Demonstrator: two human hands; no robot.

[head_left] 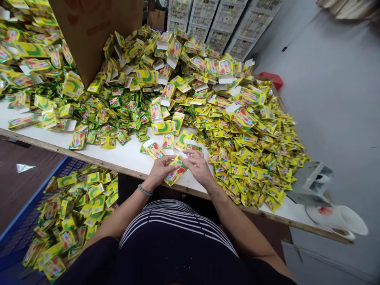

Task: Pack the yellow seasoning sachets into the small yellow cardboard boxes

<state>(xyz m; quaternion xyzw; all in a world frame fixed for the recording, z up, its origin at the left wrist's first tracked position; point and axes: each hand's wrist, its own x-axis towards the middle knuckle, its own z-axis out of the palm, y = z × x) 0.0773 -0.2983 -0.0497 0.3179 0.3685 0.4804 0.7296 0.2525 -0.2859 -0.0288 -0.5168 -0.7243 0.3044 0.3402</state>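
Note:
A small yellow-green carton (175,175) with red fruit pictures is held at the table's front edge, in front of my body. My left hand (158,171), with a beaded bracelet at its wrist, grips the carton's left side between thumb and fingers. The fingers of my right hand (201,169) are bent round its upper right end; whether the flap there is open is hidden. Just beyond my hands lie a few loose cartons (168,140), some with white flaps raised. Yellow sachets (237,158) are heaped to the right, green sachets (118,105) farther back on the left.
A blue basket (18,225) full of cartons stands below the table edge at left. A cardboard box (95,31) rises among the piles. At right are a grey metal device (311,184) and a white mug-like container (335,217). White crates (228,23) are stacked behind.

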